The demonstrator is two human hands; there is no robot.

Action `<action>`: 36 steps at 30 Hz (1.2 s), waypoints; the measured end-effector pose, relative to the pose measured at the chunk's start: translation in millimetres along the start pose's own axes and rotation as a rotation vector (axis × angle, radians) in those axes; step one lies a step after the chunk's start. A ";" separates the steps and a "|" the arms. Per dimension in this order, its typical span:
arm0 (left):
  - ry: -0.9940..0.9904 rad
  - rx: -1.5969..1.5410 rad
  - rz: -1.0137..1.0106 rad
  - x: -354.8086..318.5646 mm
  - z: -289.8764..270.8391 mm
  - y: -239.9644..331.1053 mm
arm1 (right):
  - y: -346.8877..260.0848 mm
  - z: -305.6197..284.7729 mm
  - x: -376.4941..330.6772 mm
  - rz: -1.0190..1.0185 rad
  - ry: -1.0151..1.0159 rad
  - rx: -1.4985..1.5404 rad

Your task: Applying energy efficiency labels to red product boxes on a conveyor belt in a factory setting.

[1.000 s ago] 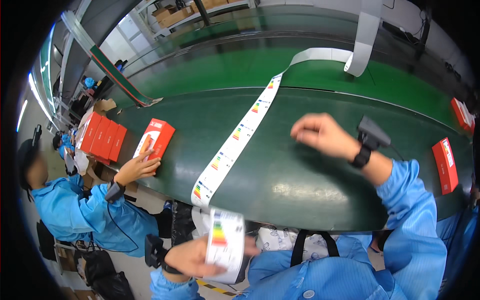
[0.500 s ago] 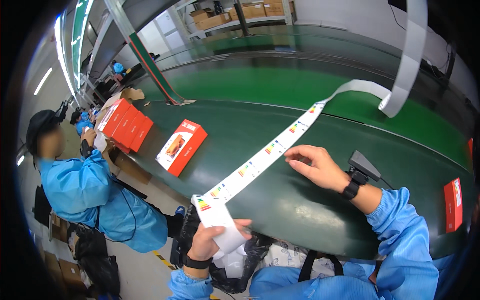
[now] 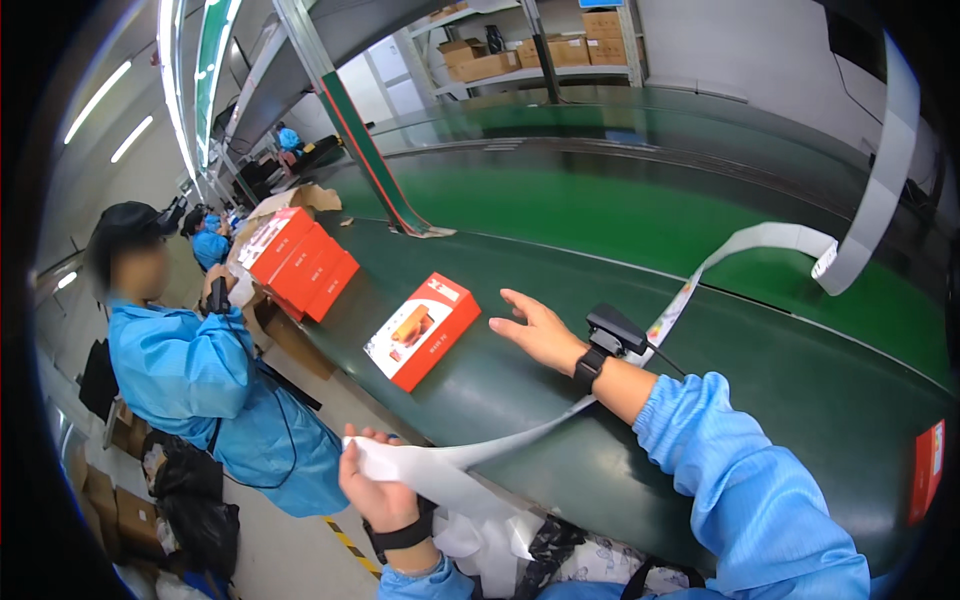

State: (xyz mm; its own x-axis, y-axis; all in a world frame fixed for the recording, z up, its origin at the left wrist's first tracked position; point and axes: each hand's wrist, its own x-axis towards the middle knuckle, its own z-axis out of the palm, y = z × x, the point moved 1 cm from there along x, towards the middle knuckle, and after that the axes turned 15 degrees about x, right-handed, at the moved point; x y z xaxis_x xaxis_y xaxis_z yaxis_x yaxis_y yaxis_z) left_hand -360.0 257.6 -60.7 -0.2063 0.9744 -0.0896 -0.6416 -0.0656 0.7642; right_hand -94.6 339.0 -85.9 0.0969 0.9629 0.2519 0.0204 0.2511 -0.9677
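Observation:
A long strip of white backing paper with coloured labels [image 3: 540,437] runs from my left hand across the green bench and under my right forearm. My left hand [image 3: 382,492] grips the strip near its end, by the bench's near edge, with a tail of paper hanging below the palm. My right hand [image 3: 542,334] is stretched out over the bench, thumb and fingers apart. Its fingertips are just short of a red and white box [image 3: 423,331] lying face up with a food picture on top. Whether a label clings to those fingers is too small to tell.
Red boxes [image 3: 303,268] are stacked at the far left, beside a co-worker in blue [image 3: 200,370]. Another red box [image 3: 927,472] lies at the right edge. A small black device [image 3: 612,328] is strapped at my right wrist. A metal post [image 3: 365,150] rises from the bench.
My right hand has moved left, away from the strip toward the red and white box. My left hand has turned palm up with the strip, which now sags and twists.

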 end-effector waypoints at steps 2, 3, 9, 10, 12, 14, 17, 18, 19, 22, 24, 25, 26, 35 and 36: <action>0.078 0.017 -0.027 28.0 -7.7 -14.7 | 9.1 13.9 25.1 0.051 -0.066 0.049; 0.046 0.038 -0.036 44.4 -14.5 -25.2 | 14.1 19.8 35.9 0.068 -0.051 0.088; 0.124 0.133 -0.113 90.7 3.4 -60.6 | 28.3 28.3 68.8 0.149 -0.059 0.209; 0.101 0.131 -0.147 96.1 -2.2 -66.3 | 31.0 33.5 69.3 0.175 -0.068 0.234; 0.032 0.112 -0.153 107.2 -14.2 -79.2 | 30.0 35.8 65.8 0.195 -0.069 0.252; 0.035 0.101 -0.117 105.0 -8.6 -77.1 | 31.3 40.0 64.4 0.179 -0.102 0.344; 0.032 0.214 -0.076 73.2 0.0 -70.8 | 8.4 37.6 51.3 0.293 0.052 0.395; 0.037 0.247 -0.020 63.3 1.2 -68.7 | -1.4 37.5 43.6 0.405 0.143 0.412; 0.039 0.245 0.015 49.8 7.2 -65.5 | -5.8 28.5 36.6 0.422 0.151 0.464; -0.080 0.264 0.200 10.4 23.9 -57.9 | -10.9 10.1 12.1 0.558 0.122 0.522; -0.141 0.309 0.243 -11.0 28.3 -60.5 | -15.7 -9.9 -5.9 0.566 0.095 0.595; -0.195 0.352 0.297 -18.9 29.5 -61.2 | -24.8 -18.0 -17.4 0.553 0.104 0.653; -0.251 0.391 0.343 -28.3 29.5 -61.4 | -38.1 -26.3 -33.4 0.541 0.120 0.706; -0.703 0.433 -0.258 -105.9 44.3 -28.5 | -141.5 -138.8 -233.2 0.137 0.146 0.469; -0.748 0.449 -0.287 -113.9 39.8 -28.7 | -144.9 -154.1 -258.8 0.022 0.164 0.256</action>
State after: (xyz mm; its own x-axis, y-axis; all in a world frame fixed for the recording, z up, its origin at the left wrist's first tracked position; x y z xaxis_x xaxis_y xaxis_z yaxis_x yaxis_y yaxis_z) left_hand -288.6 157.1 -47.1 0.5491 0.8358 0.0026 -0.2149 0.1381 0.9668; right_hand 30.7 38.2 -11.6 0.2542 0.9448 0.2067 -0.2327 0.2672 -0.9351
